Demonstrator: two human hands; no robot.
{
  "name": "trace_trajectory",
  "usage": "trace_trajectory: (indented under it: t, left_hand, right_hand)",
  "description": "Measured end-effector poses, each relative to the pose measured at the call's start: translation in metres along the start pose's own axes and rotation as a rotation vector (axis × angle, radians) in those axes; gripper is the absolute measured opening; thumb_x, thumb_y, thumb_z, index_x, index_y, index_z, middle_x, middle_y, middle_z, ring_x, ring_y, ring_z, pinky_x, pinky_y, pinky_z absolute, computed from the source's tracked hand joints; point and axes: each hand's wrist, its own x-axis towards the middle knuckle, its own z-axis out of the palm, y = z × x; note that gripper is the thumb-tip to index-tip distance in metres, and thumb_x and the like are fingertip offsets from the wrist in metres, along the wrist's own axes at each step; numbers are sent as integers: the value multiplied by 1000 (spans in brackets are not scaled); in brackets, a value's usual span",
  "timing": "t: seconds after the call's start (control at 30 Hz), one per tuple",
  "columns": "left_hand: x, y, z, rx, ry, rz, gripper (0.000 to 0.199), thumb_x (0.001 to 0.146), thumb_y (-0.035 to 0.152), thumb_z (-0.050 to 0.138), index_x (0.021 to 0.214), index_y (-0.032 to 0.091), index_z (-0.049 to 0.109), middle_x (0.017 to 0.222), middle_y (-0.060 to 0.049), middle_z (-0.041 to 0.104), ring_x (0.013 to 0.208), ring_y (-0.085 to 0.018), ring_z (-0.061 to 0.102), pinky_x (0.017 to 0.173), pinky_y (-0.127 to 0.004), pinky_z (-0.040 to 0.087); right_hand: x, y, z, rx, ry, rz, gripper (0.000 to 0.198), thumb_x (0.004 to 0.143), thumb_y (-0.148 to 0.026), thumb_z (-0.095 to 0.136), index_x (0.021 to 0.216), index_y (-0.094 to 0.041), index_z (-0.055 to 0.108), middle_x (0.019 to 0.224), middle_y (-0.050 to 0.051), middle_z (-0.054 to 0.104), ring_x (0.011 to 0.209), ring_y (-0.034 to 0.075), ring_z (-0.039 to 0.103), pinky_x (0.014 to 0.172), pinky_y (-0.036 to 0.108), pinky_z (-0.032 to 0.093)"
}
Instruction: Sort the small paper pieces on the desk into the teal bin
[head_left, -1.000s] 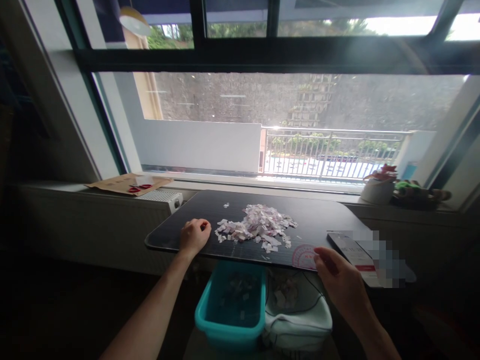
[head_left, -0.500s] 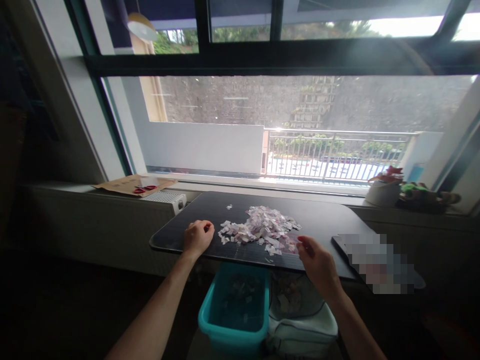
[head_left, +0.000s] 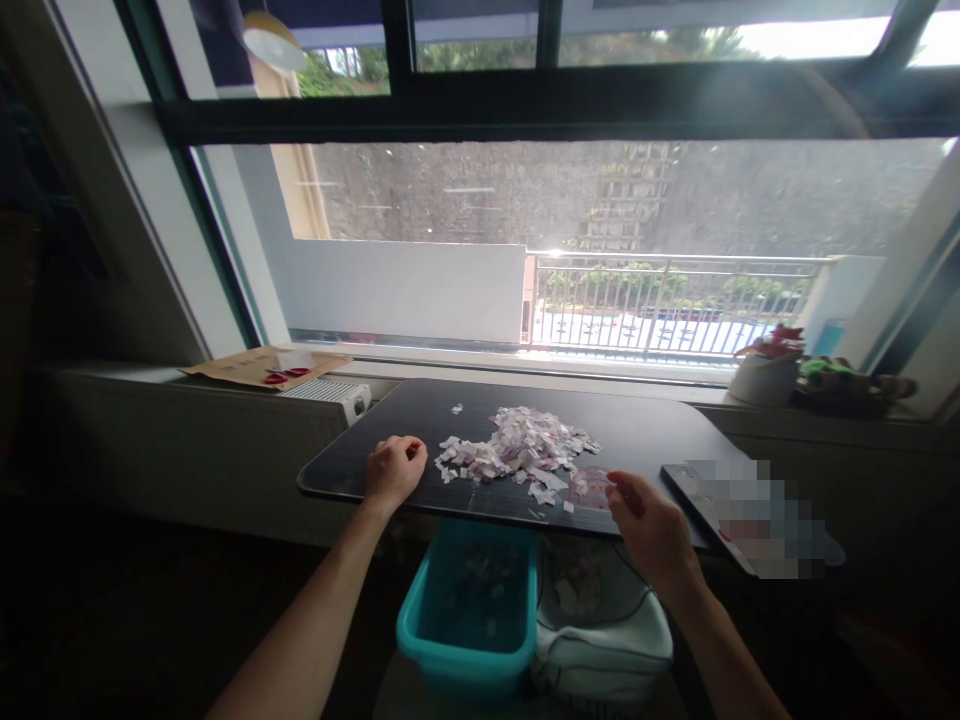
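Note:
A loose heap of small white and pinkish paper scraps lies on the dark table. My left hand rests at the table's left front, beside the heap, with its fingers curled. Whatever may be between those fingers is hidden. At the heap's right front, my right hand has thumb and fingers pinched at the edge of a thin see-through piece with red print. One small scrap lies by that piece's lower left edge.
Below the table edge stand a turquoise bin and a pale bag-like container, both with scraps inside. A partly blurred flat thing lies at the table's right. Red-handled scissors rest on brown paper by the window.
My right hand has moved slightly right, drawing the see-through piece away from the heap, so more of its red print shows. My left hand has stayed nearly still.

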Motion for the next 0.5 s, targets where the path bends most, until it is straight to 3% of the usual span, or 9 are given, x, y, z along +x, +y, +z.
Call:
trace_trajectory:
  t: [0.5]
  left_hand:
    - [-1,2,-4,5,-5,0,24,82,29,47,83,19,69,89,-7,68,86,-24,59,77,-32,44]
  right_hand:
    - [3,-5,0,-84,1,-55,33,82,-36,46,99,-17,67,85,7,72,76,20,68,71,29,52]
